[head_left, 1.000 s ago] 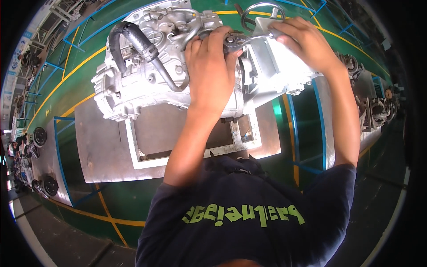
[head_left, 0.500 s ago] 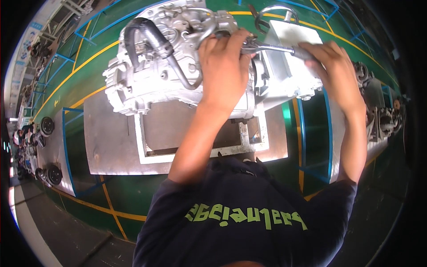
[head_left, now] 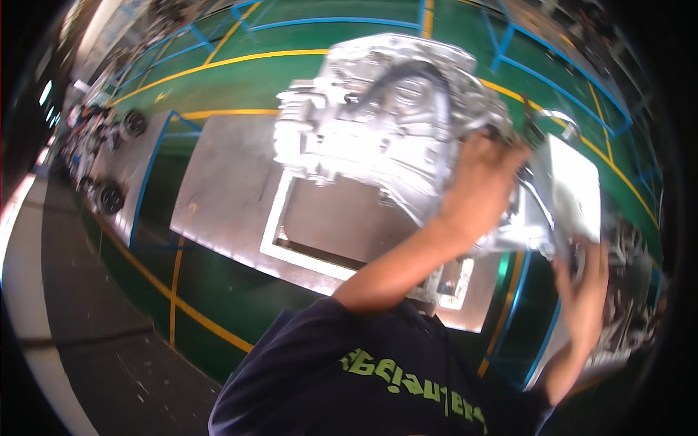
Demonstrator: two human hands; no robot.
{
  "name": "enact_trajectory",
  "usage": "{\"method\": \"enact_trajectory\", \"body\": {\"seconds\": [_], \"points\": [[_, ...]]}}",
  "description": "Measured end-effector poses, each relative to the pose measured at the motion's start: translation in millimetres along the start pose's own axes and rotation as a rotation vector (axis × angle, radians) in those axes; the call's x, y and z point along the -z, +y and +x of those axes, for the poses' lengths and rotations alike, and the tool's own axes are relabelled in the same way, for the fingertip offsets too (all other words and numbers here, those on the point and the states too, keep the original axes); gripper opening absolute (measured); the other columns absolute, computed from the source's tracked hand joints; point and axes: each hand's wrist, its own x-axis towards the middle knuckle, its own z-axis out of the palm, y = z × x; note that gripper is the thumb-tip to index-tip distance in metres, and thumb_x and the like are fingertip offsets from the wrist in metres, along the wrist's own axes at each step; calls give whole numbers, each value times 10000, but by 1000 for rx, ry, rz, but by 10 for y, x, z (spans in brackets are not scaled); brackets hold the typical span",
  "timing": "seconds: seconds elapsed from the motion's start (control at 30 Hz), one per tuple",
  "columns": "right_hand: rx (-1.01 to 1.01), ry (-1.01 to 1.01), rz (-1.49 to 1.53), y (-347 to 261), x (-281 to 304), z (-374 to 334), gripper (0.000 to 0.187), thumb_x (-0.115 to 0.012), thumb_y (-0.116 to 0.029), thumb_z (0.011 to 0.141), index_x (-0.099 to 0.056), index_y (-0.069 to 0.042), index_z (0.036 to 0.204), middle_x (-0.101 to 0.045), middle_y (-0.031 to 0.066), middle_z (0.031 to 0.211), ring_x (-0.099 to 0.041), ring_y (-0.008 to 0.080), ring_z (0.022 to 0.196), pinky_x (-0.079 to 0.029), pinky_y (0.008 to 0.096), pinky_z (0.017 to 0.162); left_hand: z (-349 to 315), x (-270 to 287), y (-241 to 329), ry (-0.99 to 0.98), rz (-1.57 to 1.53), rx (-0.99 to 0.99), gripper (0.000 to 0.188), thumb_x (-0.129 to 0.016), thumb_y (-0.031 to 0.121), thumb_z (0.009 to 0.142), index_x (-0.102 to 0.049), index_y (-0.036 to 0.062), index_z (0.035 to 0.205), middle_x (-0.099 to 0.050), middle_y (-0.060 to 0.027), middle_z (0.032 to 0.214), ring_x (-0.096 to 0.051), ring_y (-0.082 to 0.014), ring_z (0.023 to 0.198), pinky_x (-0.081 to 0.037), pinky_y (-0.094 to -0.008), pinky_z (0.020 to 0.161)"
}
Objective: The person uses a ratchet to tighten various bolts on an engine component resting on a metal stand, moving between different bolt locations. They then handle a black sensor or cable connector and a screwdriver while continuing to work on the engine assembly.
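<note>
A large silver gearbox (head_left: pixel 342 138) with a dark curved hose on top sits before me on a metal table. My left hand (head_left: pixel 480 182) reaches over its right end, fingers curled at the head of a ratchet wrench; motion blurs the fingertips, and the fastener beneath is hidden. The chrome shaft of the ratchet wrench (head_left: pixel 538 194) slants down toward me. My right hand (head_left: pixel 585 283) is closed round its grey handle, to the right of the gearbox. Beyond the wrench stands a pale box-shaped metal housing (head_left: pixel 578 185).
The metal table (head_left: pixel 225 174) has a white-edged rectangular opening below the gearbox. Further benches with round dark parts (head_left: pixel 109 196) stand at the left, and more machine parts (head_left: pixel 629 305) lie at the right. Blue rails (head_left: pixel 334 23) and yellow lines mark the green floor.
The whole view has shifted and tilted, so the gearbox appears further right. My right hand has swung the wrench handle toward me; my left hand stays at the wrench head.
</note>
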Motion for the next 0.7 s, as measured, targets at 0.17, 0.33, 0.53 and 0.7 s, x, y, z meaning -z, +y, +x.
{"method": "enact_trajectory", "body": {"seconds": [0.17, 0.33, 0.53, 0.7], "points": [[189, -27, -246, -326, -84, -221, 425, -710, -105, 922, -608, 40, 1309, -621, 232, 1082, -592, 406, 991, -483, 506, 885, -7, -1, 87, -23, -33, 19, 506, -684, -36, 747, -643, 69, 1240, -673, -174, 1095, -560, -393, 1117, -388, -491, 1092], [250, 78, -287, 273, 9, 680, 397, -659, 18, 885, -656, 18, 1281, -629, 198, 1096, -587, 400, 1029, -465, 460, 926, -28, 24, -24, 18, 21, 1, 475, -714, 10, 783, -626, 24, 1250, -676, -183, 1093, -569, -382, 1106, -376, -488, 1100], [368, 2, -323, 471, -202, 1508, 450, -633, 65, 846, -649, -18, 1288, -674, 182, 1241, -585, 372, 1080, -470, 441, 970, 54, -30, 30, -22, -103, -11, 424, -729, 58, 840, -617, -20, 1241, -695, -199, 1078, -600, -356, 1062, -394, -465, 1038], [305, -53, -460, 204, -190, 911, 388, -615, 17, 899, -611, 32, 1287, -613, 232, 1230, -511, 467, 1201, -426, 496, 1039, -86, 2, -203, -30, -115, 147, 386, -651, 13, 866, -635, 3, 1251, -696, -215, 1090, -596, -388, 1108, -452, -486, 989]]}}
